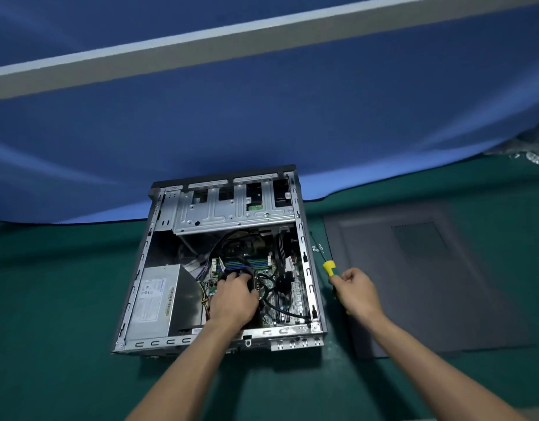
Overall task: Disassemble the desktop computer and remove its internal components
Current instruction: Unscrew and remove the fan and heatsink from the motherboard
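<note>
The desktop computer case is laid on its side on the green mat, open face up, its long axis running away from the person, the drive cage at the far end against the blue backdrop. The power supply is seated in the near-left corner; its label is too blurred to be read. The left hand is curled around black cables over the motherboard. A yellow-and-green screwdriver is gripped by the right hand just beside the case's right edge. The removed side panel is laid flat further right; open mat is left at near and left.
</note>
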`<state>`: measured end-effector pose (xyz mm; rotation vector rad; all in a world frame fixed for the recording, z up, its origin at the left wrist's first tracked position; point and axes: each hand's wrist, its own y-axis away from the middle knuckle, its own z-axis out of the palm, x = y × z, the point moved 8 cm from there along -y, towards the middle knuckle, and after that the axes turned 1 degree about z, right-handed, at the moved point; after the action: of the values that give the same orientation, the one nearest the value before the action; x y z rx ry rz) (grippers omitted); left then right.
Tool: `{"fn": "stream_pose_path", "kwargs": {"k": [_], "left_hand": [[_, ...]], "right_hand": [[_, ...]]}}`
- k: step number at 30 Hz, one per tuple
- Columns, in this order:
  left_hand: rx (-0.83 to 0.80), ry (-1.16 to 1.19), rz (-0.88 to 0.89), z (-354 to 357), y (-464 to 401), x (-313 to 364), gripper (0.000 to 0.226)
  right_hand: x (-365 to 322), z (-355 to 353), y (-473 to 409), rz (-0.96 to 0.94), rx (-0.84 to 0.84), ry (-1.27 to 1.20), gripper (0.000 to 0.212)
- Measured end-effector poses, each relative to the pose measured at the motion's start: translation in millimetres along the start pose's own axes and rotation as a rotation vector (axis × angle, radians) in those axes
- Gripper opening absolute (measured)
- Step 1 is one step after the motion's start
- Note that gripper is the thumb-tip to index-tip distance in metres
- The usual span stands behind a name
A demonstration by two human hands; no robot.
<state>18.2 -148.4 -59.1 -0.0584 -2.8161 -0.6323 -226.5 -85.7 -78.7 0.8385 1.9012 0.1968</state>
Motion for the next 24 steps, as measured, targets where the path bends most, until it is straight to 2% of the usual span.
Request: {"fn": "stream_pose_path", "kwargs": {"k": [7, 15, 17, 19, 24], "left_hand": [[0.004, -0.04, 0.016, 5, 0, 1, 0.048], [0.019, -0.032, 0.014, 4, -1, 0, 0.048], [0.023, -0.041, 0.009, 3, 0, 2, 0.048], [0.048, -0.024, -0.001, -1, 2, 3, 0.044], [0.204, 0.272, -0.061, -19, 3, -9, 0.019]], "right_hand": [[48, 44, -18, 0.109, -0.131, 0.137, 0.029], [42, 47, -26, 0.001, -0.227, 0.471, 0.028], [35, 42, -25, -0.009, -0.24, 0.431, 0.029], [18, 30, -22, -0.059, -0.17, 0.32, 0.029], [-56, 3, 3, -0.314, 0.031, 0.1, 0.031]]}}
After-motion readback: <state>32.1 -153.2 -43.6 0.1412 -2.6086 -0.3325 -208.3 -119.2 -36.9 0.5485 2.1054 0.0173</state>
